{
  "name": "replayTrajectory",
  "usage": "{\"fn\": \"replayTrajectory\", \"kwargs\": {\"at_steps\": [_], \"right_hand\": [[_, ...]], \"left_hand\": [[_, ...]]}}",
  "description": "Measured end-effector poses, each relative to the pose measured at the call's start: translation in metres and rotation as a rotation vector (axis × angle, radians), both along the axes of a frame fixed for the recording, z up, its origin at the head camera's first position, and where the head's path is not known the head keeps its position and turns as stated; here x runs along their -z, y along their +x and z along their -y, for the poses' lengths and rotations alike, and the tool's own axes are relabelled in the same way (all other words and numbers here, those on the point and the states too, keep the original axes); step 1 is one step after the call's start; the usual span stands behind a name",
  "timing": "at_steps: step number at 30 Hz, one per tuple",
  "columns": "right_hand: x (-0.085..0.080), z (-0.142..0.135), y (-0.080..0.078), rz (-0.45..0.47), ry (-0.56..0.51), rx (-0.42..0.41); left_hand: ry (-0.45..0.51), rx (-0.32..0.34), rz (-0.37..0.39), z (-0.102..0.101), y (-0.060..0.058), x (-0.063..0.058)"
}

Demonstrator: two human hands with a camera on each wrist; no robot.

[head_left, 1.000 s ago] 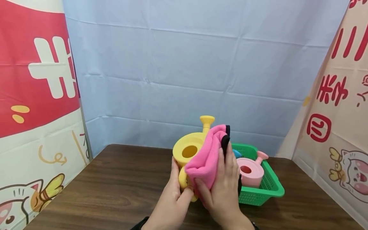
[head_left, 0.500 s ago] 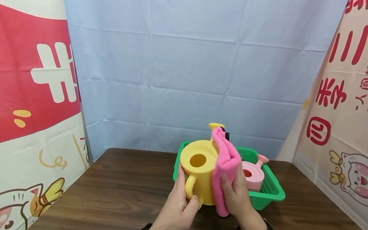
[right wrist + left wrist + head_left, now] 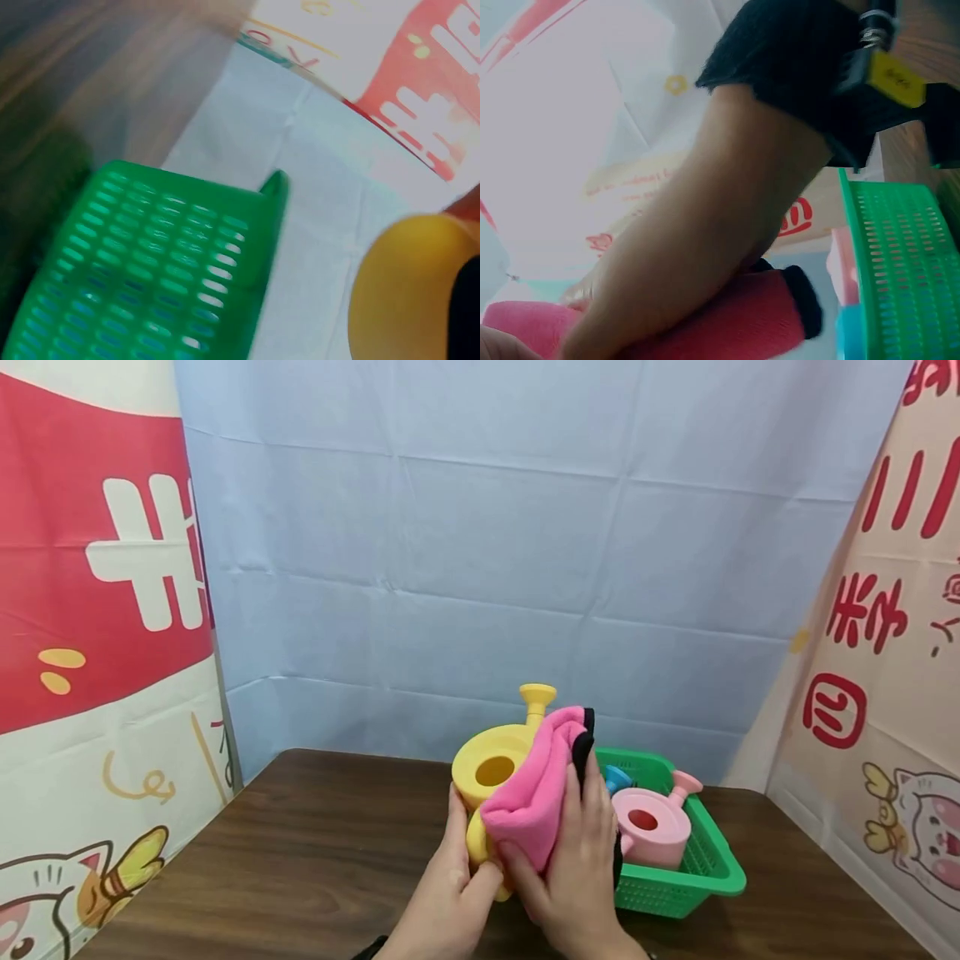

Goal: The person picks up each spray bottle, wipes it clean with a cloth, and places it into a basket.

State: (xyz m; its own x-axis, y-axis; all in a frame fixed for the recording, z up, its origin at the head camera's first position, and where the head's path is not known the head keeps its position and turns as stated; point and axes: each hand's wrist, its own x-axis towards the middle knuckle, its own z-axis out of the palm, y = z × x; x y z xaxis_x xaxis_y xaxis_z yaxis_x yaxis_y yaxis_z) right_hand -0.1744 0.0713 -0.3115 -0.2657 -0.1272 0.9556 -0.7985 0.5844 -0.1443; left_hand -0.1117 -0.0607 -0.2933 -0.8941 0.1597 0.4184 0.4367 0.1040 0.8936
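Note:
A yellow toy watering can [image 3: 474, 762] is held up above the table, tilted, its round opening and spout visible. My left hand [image 3: 452, 887] grips its left side and handle. Against the can's right side, my right hand [image 3: 576, 868] holds a folded pink cloth [image 3: 534, 792] with black edging, thumb on the near face and fingers along the outer side. The cloth hides much of the can's body. In the left wrist view a forearm crosses the pink cloth [image 3: 735, 319]. The right wrist view catches only part of the yellow can [image 3: 401, 292].
Behind and right of my hands stands a green perforated basket [image 3: 723, 868]. Inside are a pink watering can [image 3: 663, 839] and a blue sprinkler-shaped piece [image 3: 617, 778], mostly hidden. The brown wooden table [image 3: 322, 852] extends left; printed cloth walls surround it.
Half a second ago the can and cloth were farther right and more upright. They have swung back left and tilted, nearly as one second ago. Both hands have kept their hold.

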Motion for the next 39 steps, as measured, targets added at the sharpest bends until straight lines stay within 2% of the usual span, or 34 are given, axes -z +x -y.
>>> {"fn": "replayTrajectory", "kwargs": {"at_steps": [4,6,10,12,14,18,21,24,28,31,34,36,39], "right_hand": [[0.007,0.006,-0.003,-0.062,0.061,0.083],[0.005,0.005,-0.003,-0.056,0.071,0.079],[-0.003,-0.001,-0.001,-0.053,0.034,0.041],[-0.007,-0.005,0.0,-0.031,-0.004,-0.003],[-0.009,-0.011,0.0,0.027,-0.046,-0.076],[-0.01,-0.026,-0.003,0.178,-0.115,-0.31],[-0.007,-0.034,-0.005,0.269,-0.168,-0.39],[-0.005,-0.033,-0.006,0.332,-0.187,-0.345],[-0.005,-0.02,-0.006,0.257,-0.106,-0.193],[-0.002,-0.007,-0.006,0.127,-0.013,-0.045],[0.003,0.004,-0.005,0.004,0.072,0.072],[0.005,0.008,-0.004,-0.079,0.113,0.121],[0.003,0.008,-0.003,-0.163,0.103,0.118]], "left_hand": [[0.027,0.0,0.017,0.002,-0.004,0.001],[0.036,0.007,0.009,0.002,-0.005,0.001],[0.034,0.048,-0.062,-0.002,-0.007,0.003],[0.014,0.062,-0.096,-0.004,-0.006,0.004],[-0.011,0.073,-0.095,-0.006,-0.006,0.006],[-0.048,0.105,-0.076,-0.008,-0.004,0.008],[-0.071,0.12,-0.079,-0.009,-0.004,0.009],[-0.051,0.137,-0.037,-0.008,-0.004,0.008],[0.046,0.17,0.062,-0.002,-0.006,0.005],[0.097,0.17,0.109,0.003,-0.009,0.004],[0.12,0.161,0.109,0.006,-0.012,0.002],[0.125,0.154,0.093,0.006,-0.013,0.001],[0.1,0.147,0.051,0.005,-0.013,0.001]]}}
